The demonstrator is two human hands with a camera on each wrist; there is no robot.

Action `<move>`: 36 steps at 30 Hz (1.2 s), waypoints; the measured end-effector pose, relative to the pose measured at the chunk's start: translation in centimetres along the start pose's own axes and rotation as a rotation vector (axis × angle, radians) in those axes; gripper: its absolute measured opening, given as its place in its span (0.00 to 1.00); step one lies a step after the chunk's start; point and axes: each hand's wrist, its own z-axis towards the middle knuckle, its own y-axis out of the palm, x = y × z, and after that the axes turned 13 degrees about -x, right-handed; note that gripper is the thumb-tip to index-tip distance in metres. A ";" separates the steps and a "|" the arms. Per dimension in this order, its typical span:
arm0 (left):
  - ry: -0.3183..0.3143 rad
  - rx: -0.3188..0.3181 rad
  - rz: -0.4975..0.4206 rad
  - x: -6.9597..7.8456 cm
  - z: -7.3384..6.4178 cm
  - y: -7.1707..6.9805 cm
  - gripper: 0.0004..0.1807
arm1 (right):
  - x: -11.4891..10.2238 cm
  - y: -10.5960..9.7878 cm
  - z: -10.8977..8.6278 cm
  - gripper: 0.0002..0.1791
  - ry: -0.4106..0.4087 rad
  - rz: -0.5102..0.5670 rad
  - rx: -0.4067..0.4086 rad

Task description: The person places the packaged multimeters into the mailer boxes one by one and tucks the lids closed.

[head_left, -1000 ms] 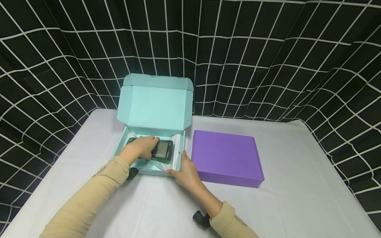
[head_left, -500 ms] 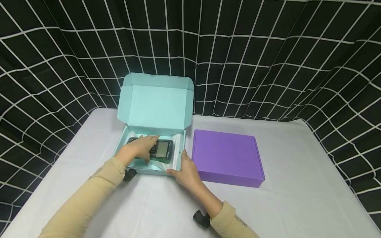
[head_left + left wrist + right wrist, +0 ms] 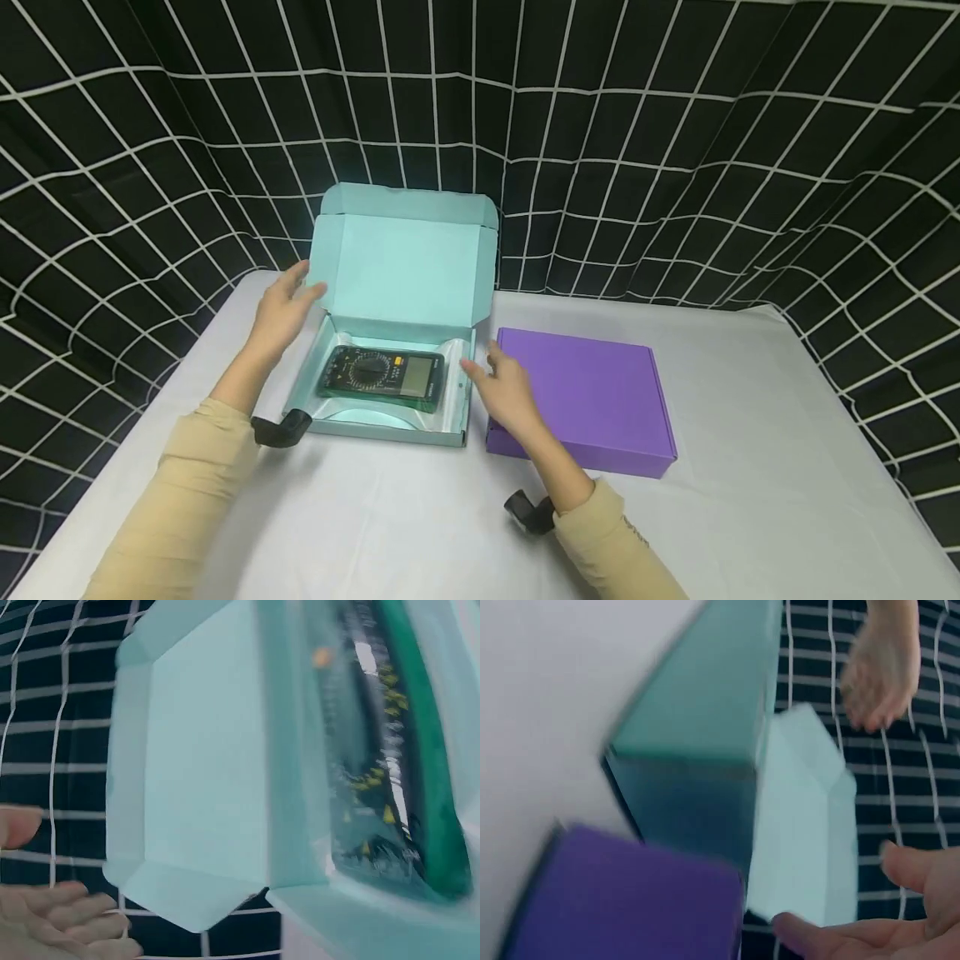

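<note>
A teal cardboard box (image 3: 390, 435) stands with its lid (image 3: 405, 267) raised at the back. In it lies a black multimeter (image 3: 382, 373) with a green edge, in clear plastic wrapping. My left hand (image 3: 279, 312) is beside the lid's left flap, fingers extended and holding nothing. My right hand (image 3: 506, 387) hovers between the teal box's right wall and the purple box (image 3: 592, 400), thumb and fingers spread apart. In the left wrist view the multimeter (image 3: 375, 750) shows at the right, blurred. Both hands, left (image 3: 881, 675) and right (image 3: 900, 900), appear in the right wrist view.
The closed purple box sits just right of the teal one on a white-covered table (image 3: 765, 433). A black curtain with white grid lines (image 3: 600, 150) hangs behind and along both sides. Black wrist cameras (image 3: 283, 428) jut from both sleeves.
My left hand has lifted off the multimeter and moved up and left to the lid's side, uncovering the meter. My right hand has let go of the box's front right corner and risen slightly rightward.
</note>
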 end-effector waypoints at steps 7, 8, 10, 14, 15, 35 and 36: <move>-0.066 -0.152 -0.566 -2.0 1.3 -2.6 0.37 | 0.3 -2.5 4.1 0.34 0.028 0.290 0.038; -0.072 -0.164 -0.608 -2.3 1.4 -2.9 0.37 | 0.3 -2.5 4.6 0.34 0.018 0.334 0.028; -0.077 -0.190 -0.674 -2.8 1.8 -3.1 0.38 | 0.5 -2.3 5.5 0.34 -0.009 0.404 -0.009; -0.086 -0.212 -0.697 -3.1 2.4 -2.6 0.39 | 1.0 -2.1 6.6 0.35 -0.076 0.534 -0.096; -0.082 -0.212 -0.679 -3.2 2.5 -2.4 0.39 | 1.2 -2.1 6.6 0.36 -0.088 0.556 -0.114; -0.052 -0.236 -0.485 -4.0 0.7 -1.0 0.37 | 2.0 -2.9 5.0 0.43 -0.165 0.467 -0.297; -0.053 -0.239 -0.484 -4.0 0.5 -0.9 0.36 | 2.0 -3.0 4.8 0.43 -0.161 0.464 -0.311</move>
